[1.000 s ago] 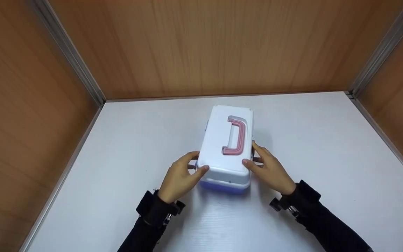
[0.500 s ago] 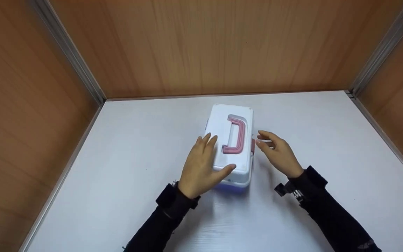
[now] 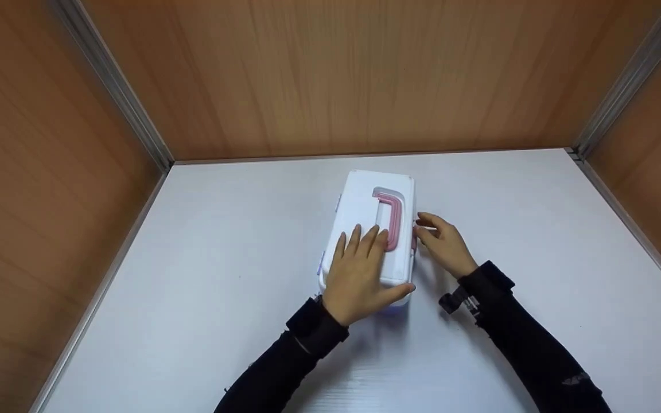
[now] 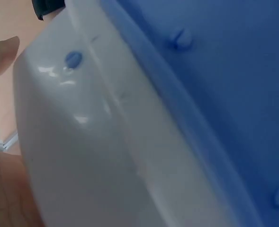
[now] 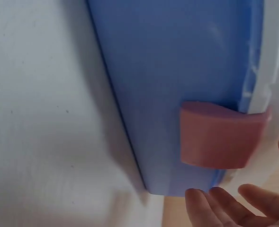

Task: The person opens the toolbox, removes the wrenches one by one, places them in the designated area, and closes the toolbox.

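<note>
White desk [image 3: 221,298] between wood panels carries one box [image 3: 365,206] at centre. Nearest, our left hand [image 3: 359,275] lies flat on its lid, fingers straight; our right hand [image 3: 442,244] touches one pink latch [image 5: 220,135] with loose fingers. Farther, one pink handle [image 3: 391,215].

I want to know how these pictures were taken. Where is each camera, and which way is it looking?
Head: sits on the person's head, looks forward and down at the white box on the table; both hands and dark sleeves show.
Left wrist: sits by the left hand, looks close at the box's white lid and blue base; a fingertip and palm show.
Right wrist: sits by the right hand, looks at the pink latch; fingertips show.
Shared: the right wrist and head views both show the latch.
</note>
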